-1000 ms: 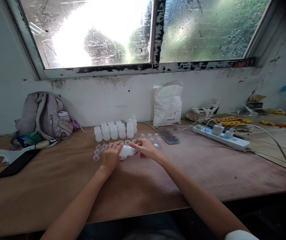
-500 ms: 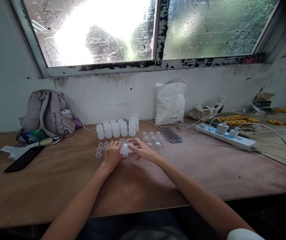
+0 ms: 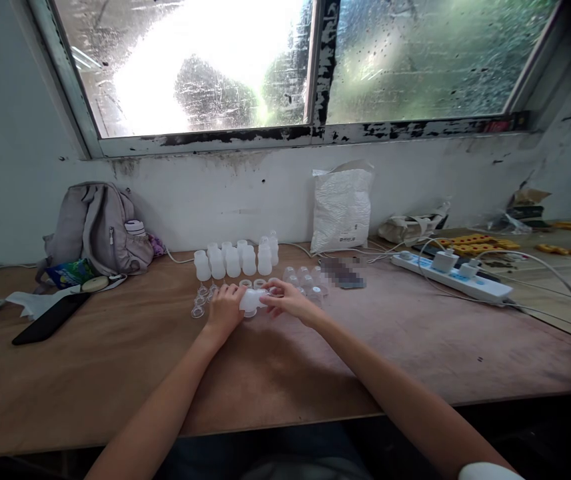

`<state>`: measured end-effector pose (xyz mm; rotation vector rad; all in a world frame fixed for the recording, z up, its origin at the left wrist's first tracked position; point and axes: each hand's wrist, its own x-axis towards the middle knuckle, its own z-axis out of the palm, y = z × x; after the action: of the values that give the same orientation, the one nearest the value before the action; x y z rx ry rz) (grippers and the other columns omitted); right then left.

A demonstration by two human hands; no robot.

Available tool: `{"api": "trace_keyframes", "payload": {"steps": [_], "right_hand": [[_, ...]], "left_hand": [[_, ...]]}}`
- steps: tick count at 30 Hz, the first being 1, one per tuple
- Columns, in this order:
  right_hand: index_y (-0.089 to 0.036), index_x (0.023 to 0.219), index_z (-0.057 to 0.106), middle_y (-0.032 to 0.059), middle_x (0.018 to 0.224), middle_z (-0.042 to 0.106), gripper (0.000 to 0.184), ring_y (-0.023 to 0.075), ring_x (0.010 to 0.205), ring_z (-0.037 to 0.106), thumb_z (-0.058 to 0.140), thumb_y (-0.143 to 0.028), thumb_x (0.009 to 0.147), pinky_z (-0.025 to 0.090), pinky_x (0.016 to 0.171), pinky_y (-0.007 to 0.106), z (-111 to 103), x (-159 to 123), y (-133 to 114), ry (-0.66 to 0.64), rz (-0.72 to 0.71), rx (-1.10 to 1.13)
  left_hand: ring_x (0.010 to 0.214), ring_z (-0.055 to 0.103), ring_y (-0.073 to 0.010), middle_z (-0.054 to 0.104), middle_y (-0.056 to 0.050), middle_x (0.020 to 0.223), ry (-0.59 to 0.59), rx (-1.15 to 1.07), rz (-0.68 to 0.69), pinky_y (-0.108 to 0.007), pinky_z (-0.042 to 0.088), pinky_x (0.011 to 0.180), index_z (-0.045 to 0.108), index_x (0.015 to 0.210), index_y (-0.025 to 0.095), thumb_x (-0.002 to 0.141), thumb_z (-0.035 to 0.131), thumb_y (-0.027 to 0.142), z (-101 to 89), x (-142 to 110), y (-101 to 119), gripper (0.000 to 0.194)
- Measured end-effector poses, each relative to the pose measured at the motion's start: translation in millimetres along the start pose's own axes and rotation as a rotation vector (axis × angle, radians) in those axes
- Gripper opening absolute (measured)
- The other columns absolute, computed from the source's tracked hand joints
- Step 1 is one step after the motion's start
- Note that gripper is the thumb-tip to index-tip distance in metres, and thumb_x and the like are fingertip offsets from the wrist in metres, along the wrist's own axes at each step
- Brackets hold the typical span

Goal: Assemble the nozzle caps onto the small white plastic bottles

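Between my hands lies a translucent white bottle [image 3: 251,300], tilted on its side just over the table. My left hand [image 3: 225,308] wraps around its left end. The fingers of my right hand [image 3: 288,301] close on its right end, where a ring or collar may sit; I cannot make that out. Behind the hands stand several matching bottles [image 3: 234,263] in rows, two of them with nipples on top. Clear rings with nipples [image 3: 198,305] lie left of my left hand. Clear domed caps [image 3: 310,280] stand to the right, and pale ring collars [image 3: 246,284] show just behind the bottle.
A grey backpack [image 3: 98,230] and a black flat case [image 3: 51,319] lie on the left. A white plastic bag [image 3: 342,208] leans on the wall. A phone [image 3: 344,272] rests behind the caps. A power strip [image 3: 452,277] with cables stretches across the right.
The camera view has shifted slightly. My right hand's fingers have turned and drawn in around the bottle's right end, while my left hand keeps its hold.
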<state>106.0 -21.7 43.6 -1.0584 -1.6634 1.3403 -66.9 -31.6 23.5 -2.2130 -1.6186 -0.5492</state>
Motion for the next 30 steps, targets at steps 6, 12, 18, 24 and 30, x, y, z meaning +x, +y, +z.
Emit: {"api": "trace_keyframes", "payload": {"steps": [6, 12, 18, 24, 30], "right_hand": [[-0.018, 0.096, 0.053, 0.0048, 0.094, 0.057, 0.04, 0.0144, 0.077, 0.057, 0.068, -0.028, 0.061, 0.048, 0.069, 0.028, -13.5, 8.1, 4.1, 0.243, -0.37, -0.261], [-0.018, 0.091, 0.061, 0.0076, 0.084, 0.064, 0.032, 0.0246, 0.088, 0.055, 0.066, -0.033, 0.063, 0.039, 0.077, 0.038, -17.1, 8.1, 18.9, 0.234, -0.328, -0.938], [-0.022, 0.106, 0.055, 0.0091, 0.097, 0.061, 0.042, 0.0266, 0.097, 0.05, 0.059, -0.043, 0.071, 0.034, 0.082, 0.042, -4.9, 1.7, 21.1, 0.237, -0.422, -1.122], [-0.023, 0.088, 0.058, 0.0041, 0.087, 0.058, 0.016, 0.0153, 0.073, 0.056, 0.047, -0.033, 0.082, 0.045, 0.067, 0.028, 0.1, 4.9, -5.1, 0.219, -0.573, -0.657], [-0.02, 0.072, 0.06, 0.0042, 0.094, 0.054, 0.009, 0.0115, 0.066, 0.056, 0.056, -0.028, 0.074, 0.048, 0.063, 0.027, 6.7, 14.2, -28.1, 0.146, -0.542, -0.597]], "left_hand": [[0.081, 0.058, -0.0225, 0.061, -0.005, 0.09, -0.131, -0.165, -0.156, -0.028, 0.041, 0.062, 0.049, 0.1, 0.023, 0.074, 0.052, 0.035, 2.4, 3.2, -3.7, 0.029], [0.078, 0.061, -0.0254, 0.063, -0.008, 0.085, -0.117, -0.136, -0.29, -0.029, 0.042, 0.062, 0.044, 0.103, 0.019, 0.073, 0.052, 0.041, 2.9, 5.0, -9.0, 0.038], [0.082, 0.06, -0.0242, 0.061, -0.007, 0.09, -0.036, -0.164, -0.221, -0.028, 0.043, 0.062, 0.042, 0.109, 0.021, 0.075, 0.05, 0.042, -4.1, 2.1, -0.7, 0.04], [0.087, 0.058, -0.0204, 0.053, -0.004, 0.104, 0.094, -0.271, -0.108, -0.026, 0.045, 0.066, 0.046, 0.11, 0.026, 0.071, 0.058, 0.035, -4.0, 0.1, 0.9, 0.042], [0.092, 0.057, -0.0218, 0.057, -0.006, 0.104, 0.178, -0.411, -0.165, -0.028, 0.045, 0.073, 0.044, 0.114, 0.022, 0.072, 0.057, 0.042, 0.6, 4.1, -2.5, 0.048]]}}
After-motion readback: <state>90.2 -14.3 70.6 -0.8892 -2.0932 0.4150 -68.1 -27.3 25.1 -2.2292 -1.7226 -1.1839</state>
